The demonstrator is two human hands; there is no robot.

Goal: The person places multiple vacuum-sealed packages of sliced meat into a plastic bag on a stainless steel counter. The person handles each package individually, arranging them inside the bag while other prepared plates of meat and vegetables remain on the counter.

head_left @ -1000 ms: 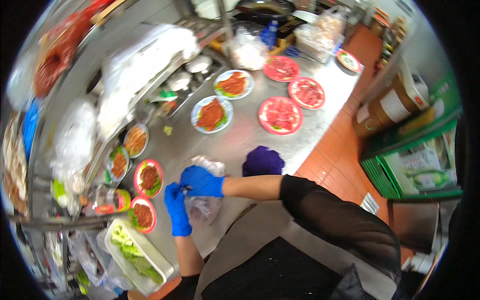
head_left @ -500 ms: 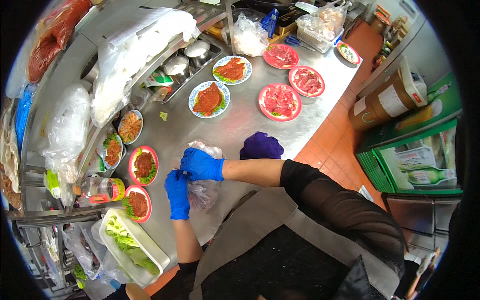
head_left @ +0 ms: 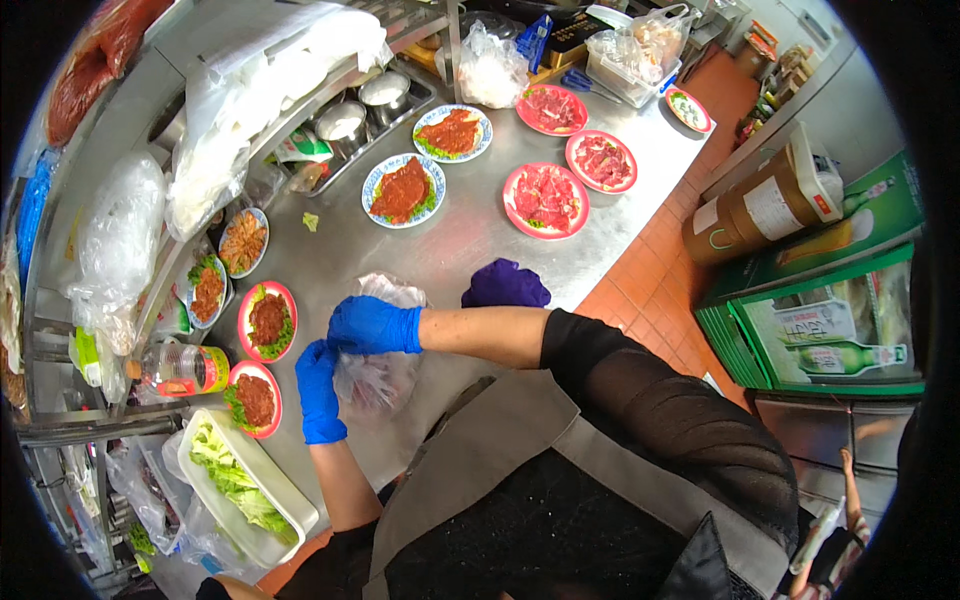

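A clear plastic bag with something pale and reddish inside lies on the steel table, close to my body. My right hand, in a blue glove, is closed at the upper end of the bag. Against it, my left hand, gloved in blue too, pinches at the bag's gathered edge; the fingertips of both hands are partly hidden. Just right of the bag rests a crumpled purple cloth-like thing. Left of my hands stand red-rimmed plates of brown meat on lettuce, one behind the other.
Red-rimmed plates of raw meat and blue-patterned plates of sauced meat stand farther back. A white tub of lettuce is at the near left, beside a plastic bottle. Shelving lines the left. Another person's arm shows lower right.
The whole view has shifted, so the table and my hands sit slightly farther left. Both hands stay together at the bag. Another person's arm has come into view at the lower right.
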